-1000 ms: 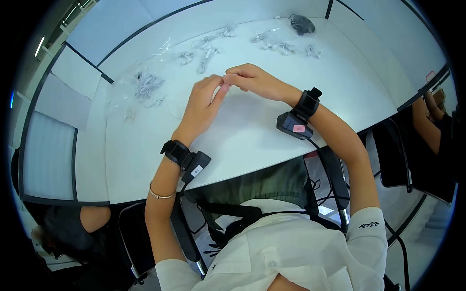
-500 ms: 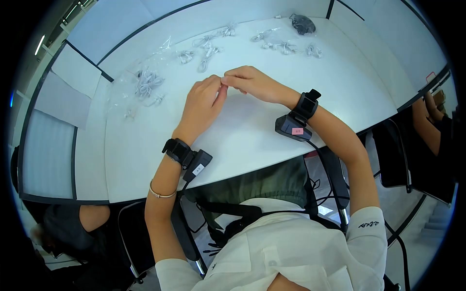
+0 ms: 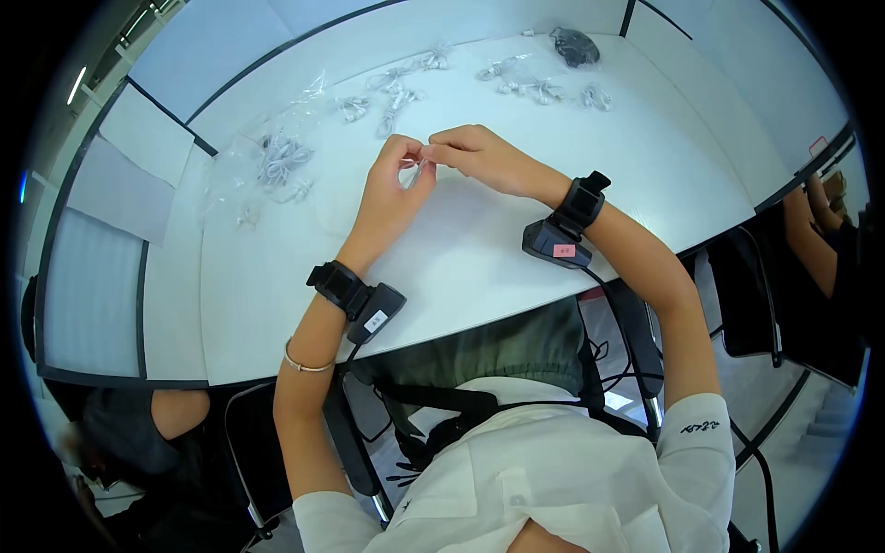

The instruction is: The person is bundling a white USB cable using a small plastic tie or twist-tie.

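Note:
Near the middle of the table (image 3: 479,267) my left hand (image 3: 395,184) and my right hand (image 3: 489,161) meet at the fingertips. Both are closed in a pinch. A thin, clear-looking plastic piece (image 3: 412,173) shows between the left thumb and index finger; its exact kind is too small to tell. The right fingertips press against the same spot, and what they grip is mostly hidden. Beyond my hands lie bundled white cables (image 3: 389,120), some in clear plastic. Left of my left hand is a larger pile of white cables (image 3: 284,161) on a clear bag.
More white cable bundles (image 3: 539,90) and a dark bundle in plastic (image 3: 575,46) lie toward the back right. Low partition walls (image 3: 277,64) enclose the table. Black wrist devices (image 3: 562,241) with cords sit on both forearms. Other people (image 3: 811,230) sit to either side.
My left index finger has lifted and bent, opening a gap above the thumb where the clear piece now shows. The right hand has barely moved.

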`<state>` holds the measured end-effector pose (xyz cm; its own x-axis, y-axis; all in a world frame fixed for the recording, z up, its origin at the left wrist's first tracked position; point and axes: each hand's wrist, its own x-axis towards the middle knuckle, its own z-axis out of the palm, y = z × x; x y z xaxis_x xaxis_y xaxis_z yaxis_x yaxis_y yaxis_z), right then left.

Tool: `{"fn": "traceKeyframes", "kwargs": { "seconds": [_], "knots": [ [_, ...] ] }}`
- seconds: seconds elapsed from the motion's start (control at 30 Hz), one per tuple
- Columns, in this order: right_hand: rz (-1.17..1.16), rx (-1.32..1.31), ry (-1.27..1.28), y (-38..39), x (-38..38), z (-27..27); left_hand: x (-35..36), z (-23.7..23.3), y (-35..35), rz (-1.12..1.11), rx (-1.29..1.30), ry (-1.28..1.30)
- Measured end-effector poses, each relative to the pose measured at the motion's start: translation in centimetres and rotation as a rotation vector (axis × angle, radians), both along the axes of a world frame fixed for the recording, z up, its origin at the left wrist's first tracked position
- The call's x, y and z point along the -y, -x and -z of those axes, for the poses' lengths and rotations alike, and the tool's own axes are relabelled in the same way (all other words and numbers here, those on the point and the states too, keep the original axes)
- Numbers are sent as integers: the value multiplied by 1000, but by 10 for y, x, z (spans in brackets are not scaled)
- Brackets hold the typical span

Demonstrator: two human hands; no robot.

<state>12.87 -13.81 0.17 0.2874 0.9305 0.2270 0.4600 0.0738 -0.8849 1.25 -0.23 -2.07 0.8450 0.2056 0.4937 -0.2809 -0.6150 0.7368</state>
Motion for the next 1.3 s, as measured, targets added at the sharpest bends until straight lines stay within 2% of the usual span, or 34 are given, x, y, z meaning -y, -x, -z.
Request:
{"fn": "traceKeyframes", "kwargs": {
  "seconds": [0.2,0.43,0.53,0.7,1.03,1.13,1.3],
  "knots": [
    [4,29,-46,1,3,-4,1,-9,5,131,-175,394],
    [-25,2,-111,10,5,-10,-12,-5,5,277,-281,625],
    [-18,-31,-234,3,-2,1,-10,-8,7,288,-324,738],
    [31,-106,-192,4,5,-8,-15,-5,5,358,-338,683],
    [163,-182,-186,-15,1,-3,-17,-13,10,338,-403,599],
    [136,-237,-184,-16,3,-2,-17,-17,8,394,-348,625],
    [142,-196,-200,-17,3,-3,-22,-12,7,284,-247,653]
  ]
}}
